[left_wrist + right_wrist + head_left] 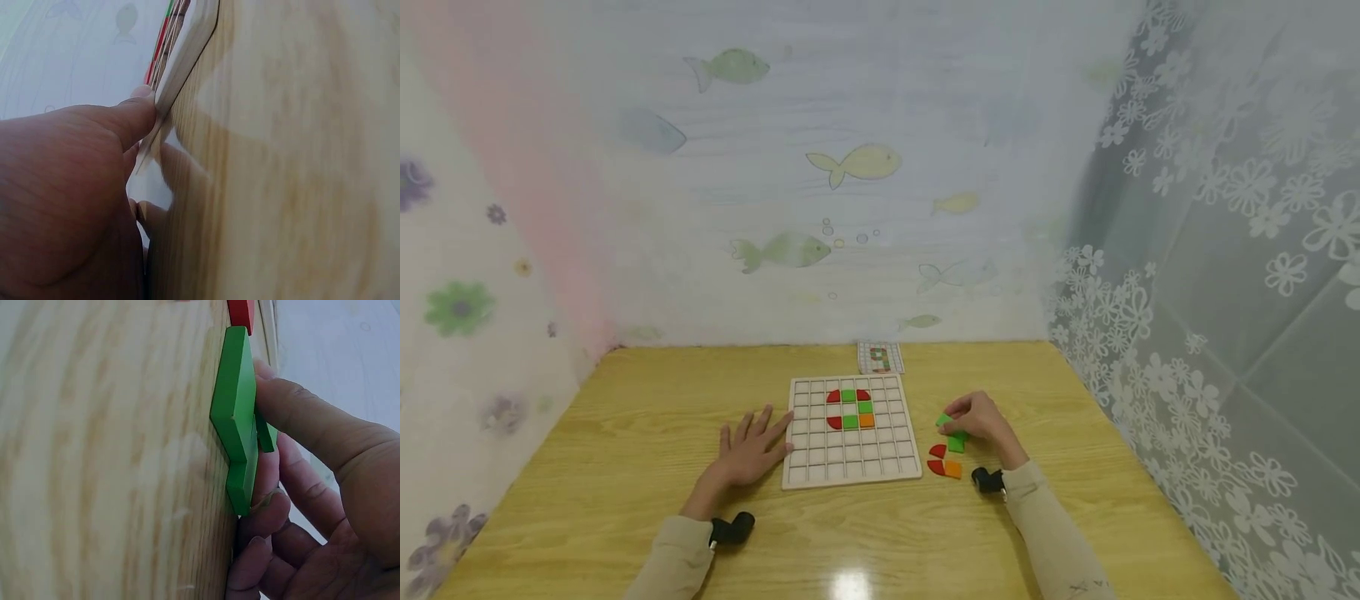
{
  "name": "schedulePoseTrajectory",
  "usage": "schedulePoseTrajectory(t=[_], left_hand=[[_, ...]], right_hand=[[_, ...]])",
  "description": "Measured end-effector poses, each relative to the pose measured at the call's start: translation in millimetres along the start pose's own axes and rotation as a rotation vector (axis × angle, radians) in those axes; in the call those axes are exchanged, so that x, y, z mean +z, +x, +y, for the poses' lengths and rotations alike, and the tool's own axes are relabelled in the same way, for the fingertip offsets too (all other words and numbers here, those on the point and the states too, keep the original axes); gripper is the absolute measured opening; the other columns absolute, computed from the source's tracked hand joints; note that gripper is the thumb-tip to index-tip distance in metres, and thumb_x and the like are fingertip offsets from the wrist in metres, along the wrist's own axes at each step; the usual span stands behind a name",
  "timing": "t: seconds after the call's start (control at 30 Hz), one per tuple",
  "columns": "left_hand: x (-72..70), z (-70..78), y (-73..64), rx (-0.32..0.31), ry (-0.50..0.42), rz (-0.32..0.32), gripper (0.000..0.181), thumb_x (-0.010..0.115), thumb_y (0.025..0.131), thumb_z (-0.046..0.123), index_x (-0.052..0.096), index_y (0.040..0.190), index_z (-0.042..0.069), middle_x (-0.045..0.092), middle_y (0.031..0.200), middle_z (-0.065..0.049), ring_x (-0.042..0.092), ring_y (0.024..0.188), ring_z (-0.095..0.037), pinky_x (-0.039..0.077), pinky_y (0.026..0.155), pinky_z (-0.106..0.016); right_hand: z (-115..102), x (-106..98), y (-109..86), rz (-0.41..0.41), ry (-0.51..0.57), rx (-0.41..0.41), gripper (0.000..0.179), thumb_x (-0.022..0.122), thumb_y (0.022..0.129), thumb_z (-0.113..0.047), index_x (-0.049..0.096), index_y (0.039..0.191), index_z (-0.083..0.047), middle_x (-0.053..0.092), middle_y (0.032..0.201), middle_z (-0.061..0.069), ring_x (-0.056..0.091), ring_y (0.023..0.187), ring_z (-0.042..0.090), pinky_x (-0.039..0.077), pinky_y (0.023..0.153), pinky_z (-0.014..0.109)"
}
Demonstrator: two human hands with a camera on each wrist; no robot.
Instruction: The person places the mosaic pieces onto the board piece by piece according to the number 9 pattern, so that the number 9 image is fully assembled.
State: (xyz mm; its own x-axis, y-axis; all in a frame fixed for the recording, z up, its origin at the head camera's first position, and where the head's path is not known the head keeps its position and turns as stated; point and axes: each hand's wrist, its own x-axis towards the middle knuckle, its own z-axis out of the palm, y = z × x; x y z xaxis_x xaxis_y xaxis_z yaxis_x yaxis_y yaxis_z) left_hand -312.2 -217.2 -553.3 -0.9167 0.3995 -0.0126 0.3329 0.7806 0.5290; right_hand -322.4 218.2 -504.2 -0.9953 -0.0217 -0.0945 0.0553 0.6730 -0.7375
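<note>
On a wood-grained table (pixel 865 537), a pale gridded board (pixel 853 462) was found lying flat between the two hands. Its left edge was touched by the left hand (pixel 748 454), whose fingers were spread; contact of the thumb with that edge was confirmed in the left wrist view.

Seated in cells of the board's upper half, three red quarter-round pieces (pixel 862 395), three green squares (pixel 850 422) and one orange square (pixel 867 420) were recorded, arranged around a bare cell.

To the right of the board, a green piece (pixel 943 421) was pinched between the thumb and fingers of the right hand (pixel 979 417); its lower fingers were seen curled in the right wrist view. Just beneath that hand, another green piece (pixel 956 444) was noted on the table. Nearer the person, two loose red pieces (pixel 937 451) and a loose orange piece (pixel 953 470) were grouped beside the board.

Behind the board, a card (pixel 880 358) printed with a coloured grid figure was observed near the fish-painted wall (pixel 865 208).
</note>
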Motion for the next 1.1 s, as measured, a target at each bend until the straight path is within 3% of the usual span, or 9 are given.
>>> schedulePoseTrajectory(t=[0.23, 0.57, 0.73, 0.9, 1.1], left_hand=[[-0.8, 2.1, -0.8, -0.004, -0.008, -0.027, 0.067, 0.042, 0.106, 0.054, 0.026, 0.163, 0.022, 0.005, 0.170, -0.021, -0.005, 0.152, -0.054, -0.016, 0.111, -0.074], [-1.4, 1.1, 4.4, -0.013, 0.012, -0.038, 0.068, 0.041, 0.106, 0.056, 0.026, 0.163, 0.023, 0.004, 0.170, -0.022, -0.003, 0.152, -0.054, -0.015, 0.110, -0.075], [-2.5, 2.3, 5.2, -0.015, 0.019, -0.040, 0.070, 0.038, 0.105, 0.061, 0.025, 0.164, 0.025, 0.004, 0.170, -0.020, -0.004, 0.153, -0.053, -0.015, 0.111, -0.075], [-4.2, 3.0, 2.6, -0.027, 0.010, -0.057, 0.069, 0.040, 0.105, 0.059, 0.024, 0.164, 0.025, 0.002, 0.171, -0.019, -0.005, 0.153, -0.052, -0.017, 0.111, -0.075], [-2.6, -0.1, 2.8, -0.021, 0.007, -0.056, 0.067, 0.042, 0.107, 0.054, 0.025, 0.164, 0.022, 0.002, 0.170, -0.021, -0.005, 0.152, -0.053, -0.017, 0.110, -0.075]], right_hand=[[2.3, 1.8, -2.8, 0.003, 0.019, -0.012, 0.028, 0.087, 0.080, -0.009, 0.076, 0.102, 0.004, 0.071, 0.094, 0.013, 0.062, 0.080, 0.020, 0.052, 0.068, 0.029], [5.0, -1.7, -0.4, -0.012, 0.014, -0.019, 0.029, 0.087, 0.080, -0.010, 0.077, 0.104, 0.003, 0.070, 0.099, 0.014, 0.063, 0.086, 0.021, 0.055, 0.076, 0.034], [3.8, -1.3, 0.6, 0.001, 0.007, -0.020, 0.025, 0.087, 0.080, -0.009, 0.076, 0.099, 0.003, 0.070, 0.094, 0.013, 0.062, 0.080, 0.021, 0.053, 0.070, 0.031], [3.8, 3.0, 0.9, 0.024, 0.009, -0.015, 0.017, 0.085, 0.081, -0.007, 0.075, 0.091, 0.002, 0.069, 0.087, 0.012, 0.060, 0.073, 0.019, 0.051, 0.063, 0.028], [4.0, 4.1, 0.4, 0.037, 0.019, 0.006, 0.014, 0.084, 0.083, -0.008, 0.078, 0.093, 0.000, 0.072, 0.091, 0.010, 0.062, 0.077, 0.019, 0.052, 0.067, 0.029]])
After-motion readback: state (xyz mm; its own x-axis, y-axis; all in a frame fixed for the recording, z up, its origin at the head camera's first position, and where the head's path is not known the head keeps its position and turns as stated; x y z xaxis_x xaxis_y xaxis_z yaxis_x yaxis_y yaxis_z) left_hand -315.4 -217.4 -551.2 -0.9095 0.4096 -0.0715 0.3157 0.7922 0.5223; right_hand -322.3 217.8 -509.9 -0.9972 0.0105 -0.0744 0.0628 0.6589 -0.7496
